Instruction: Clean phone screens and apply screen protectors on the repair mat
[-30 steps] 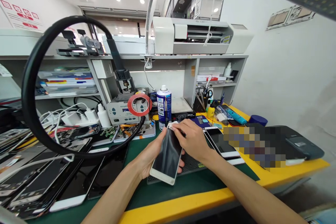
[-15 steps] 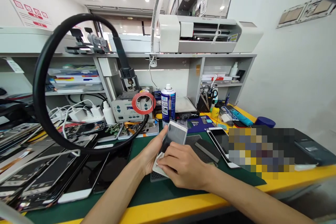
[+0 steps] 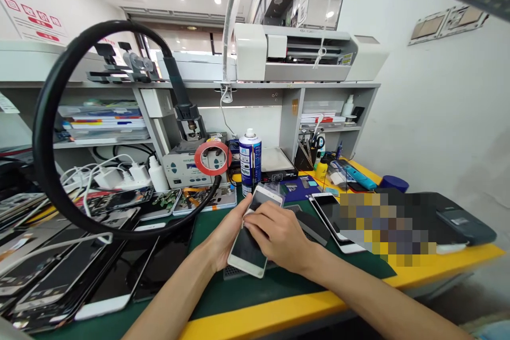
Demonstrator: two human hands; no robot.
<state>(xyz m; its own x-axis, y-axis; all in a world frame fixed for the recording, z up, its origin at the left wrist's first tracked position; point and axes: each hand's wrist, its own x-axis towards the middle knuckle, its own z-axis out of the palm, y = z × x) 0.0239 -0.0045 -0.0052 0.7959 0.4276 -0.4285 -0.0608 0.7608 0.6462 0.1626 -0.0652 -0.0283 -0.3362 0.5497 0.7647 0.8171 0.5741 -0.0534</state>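
Note:
A white-framed smartphone (image 3: 249, 248) with a dark screen is tilted up above the bench mat. My left hand (image 3: 227, 234) grips it along its left edge, thumb on the frame near the upper part. Across the upper half of the screen lies my right hand (image 3: 281, 234), its fingers pinched together and pressed to the glass. A small whitish bit shows at those fingertips, too little to name. Under the phone, partly covered, is a dark perforated mat (image 3: 235, 272). Just behind the phone stands a blue-and-white spray can (image 3: 250, 162).
Stacked phones and phone parts (image 3: 67, 271) crowd the left side. A thick black hose (image 3: 40, 133) loops above them, near a roll of red tape (image 3: 199, 159). To the right lie a white phone (image 3: 329, 207) and a black bag (image 3: 438, 202). The green mat (image 3: 295, 281) ends at a yellow edge.
My right hand has slid up the screen from the phone's lower end to its upper half, uncovering the lower screen. The view has turned slightly to the right.

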